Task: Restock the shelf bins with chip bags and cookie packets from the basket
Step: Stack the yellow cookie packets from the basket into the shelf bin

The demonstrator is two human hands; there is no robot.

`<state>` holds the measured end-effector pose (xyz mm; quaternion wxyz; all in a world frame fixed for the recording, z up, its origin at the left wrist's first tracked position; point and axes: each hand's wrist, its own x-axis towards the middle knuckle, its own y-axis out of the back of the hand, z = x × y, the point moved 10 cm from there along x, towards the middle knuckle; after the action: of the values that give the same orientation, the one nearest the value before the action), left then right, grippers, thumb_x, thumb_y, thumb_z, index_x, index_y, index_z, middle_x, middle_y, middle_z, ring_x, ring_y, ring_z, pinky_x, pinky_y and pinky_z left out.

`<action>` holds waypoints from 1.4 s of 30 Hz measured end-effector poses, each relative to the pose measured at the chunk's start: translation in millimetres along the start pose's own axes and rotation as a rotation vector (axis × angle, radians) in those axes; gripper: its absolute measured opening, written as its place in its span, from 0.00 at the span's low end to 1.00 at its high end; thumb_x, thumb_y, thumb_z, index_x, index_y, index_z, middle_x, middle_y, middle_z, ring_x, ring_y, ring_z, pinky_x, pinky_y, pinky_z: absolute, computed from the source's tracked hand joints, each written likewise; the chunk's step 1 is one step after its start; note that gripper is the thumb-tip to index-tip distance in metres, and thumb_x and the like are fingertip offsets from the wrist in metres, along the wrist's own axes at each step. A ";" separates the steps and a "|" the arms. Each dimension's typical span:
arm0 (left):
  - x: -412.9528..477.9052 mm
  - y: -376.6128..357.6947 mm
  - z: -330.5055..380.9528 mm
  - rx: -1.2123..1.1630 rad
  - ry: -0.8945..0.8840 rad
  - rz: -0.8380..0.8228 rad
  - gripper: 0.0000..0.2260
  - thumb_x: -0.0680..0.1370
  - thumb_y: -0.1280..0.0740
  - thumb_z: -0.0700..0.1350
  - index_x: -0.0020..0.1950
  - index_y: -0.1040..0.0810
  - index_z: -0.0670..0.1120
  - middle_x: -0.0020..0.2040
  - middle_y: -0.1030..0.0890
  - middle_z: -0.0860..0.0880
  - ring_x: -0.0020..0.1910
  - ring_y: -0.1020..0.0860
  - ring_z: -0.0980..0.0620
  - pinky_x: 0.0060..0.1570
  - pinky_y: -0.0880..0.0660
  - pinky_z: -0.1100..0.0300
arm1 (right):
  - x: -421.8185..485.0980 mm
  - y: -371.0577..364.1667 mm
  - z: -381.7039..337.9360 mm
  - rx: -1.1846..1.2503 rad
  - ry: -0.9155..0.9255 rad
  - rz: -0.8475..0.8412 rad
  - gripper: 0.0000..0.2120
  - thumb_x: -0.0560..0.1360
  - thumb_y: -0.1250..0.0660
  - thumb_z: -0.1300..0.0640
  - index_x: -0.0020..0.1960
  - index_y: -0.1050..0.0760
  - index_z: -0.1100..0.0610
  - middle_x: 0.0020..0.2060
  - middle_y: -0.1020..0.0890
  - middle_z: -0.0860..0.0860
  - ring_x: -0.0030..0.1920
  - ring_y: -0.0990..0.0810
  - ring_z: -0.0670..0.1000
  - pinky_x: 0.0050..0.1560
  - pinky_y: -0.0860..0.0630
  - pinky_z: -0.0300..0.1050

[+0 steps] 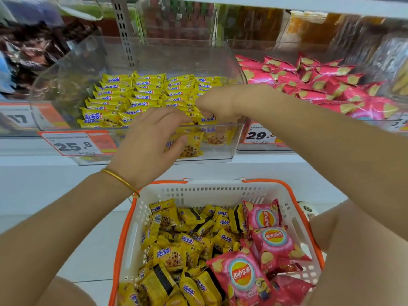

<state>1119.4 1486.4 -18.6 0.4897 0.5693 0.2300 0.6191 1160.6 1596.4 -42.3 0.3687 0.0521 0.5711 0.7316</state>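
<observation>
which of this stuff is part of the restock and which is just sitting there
Job: left hand, right hand, cookie packets, cookie bin, chip bags, basket.
Lying about: price tags, dark bags at far left, bracelet.

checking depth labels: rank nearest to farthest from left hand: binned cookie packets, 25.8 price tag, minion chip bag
1. cookie packets, in bin, touching left hand
2. 25.8 price tag, to its left
3. minion chip bag, down in basket

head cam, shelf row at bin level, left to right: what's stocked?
dark-wrapped packets → yellow cookie packets in the clear bin → pink chip bags
</observation>
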 end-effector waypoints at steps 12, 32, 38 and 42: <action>-97.0 -57.1 -24.7 0.178 0.165 -0.601 0.12 0.79 0.43 0.52 0.59 0.24 0.52 0.55 0.25 0.53 0.57 0.27 0.51 0.51 0.28 0.56 | -48.0 -127.4 -168.3 0.983 0.123 0.011 0.07 0.76 0.33 0.56 0.52 0.23 0.58 0.44 0.21 0.50 0.43 0.22 0.50 0.43 0.28 0.43; -120.7 -96.8 -30.1 0.055 0.274 -0.940 0.18 0.79 0.40 0.55 0.67 0.31 0.49 0.63 0.27 0.49 0.59 0.27 0.51 0.58 0.29 0.56 | -51.0 -227.0 -194.7 2.151 -0.187 -0.528 0.09 0.77 0.43 0.61 0.54 0.27 0.59 0.43 0.22 0.53 0.37 0.21 0.49 0.34 0.24 0.42; -94.1 -98.0 -14.1 -0.234 0.343 -0.821 0.14 0.77 0.35 0.51 0.59 0.26 0.46 0.50 0.23 0.52 0.48 0.24 0.52 0.46 0.30 0.64 | -70.8 -186.3 -148.8 2.467 -0.080 -0.475 0.13 0.77 0.51 0.62 0.54 0.29 0.60 0.42 0.18 0.58 0.39 0.17 0.56 0.39 0.19 0.49; -70.7 -91.6 -3.6 -0.532 0.422 -0.710 0.06 0.75 0.31 0.46 0.47 0.26 0.44 0.42 0.20 0.47 0.35 0.22 0.50 0.39 0.25 0.58 | -79.2 -162.9 -109.2 2.321 -0.131 -0.277 0.12 0.79 0.44 0.57 0.57 0.28 0.63 0.47 0.20 0.60 0.43 0.19 0.58 0.47 0.21 0.58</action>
<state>1138.5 1464.0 -130.6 0.7416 0.1729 0.3377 0.5532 1241.8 1474.2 -194.7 0.2053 0.3325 0.8772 -0.2790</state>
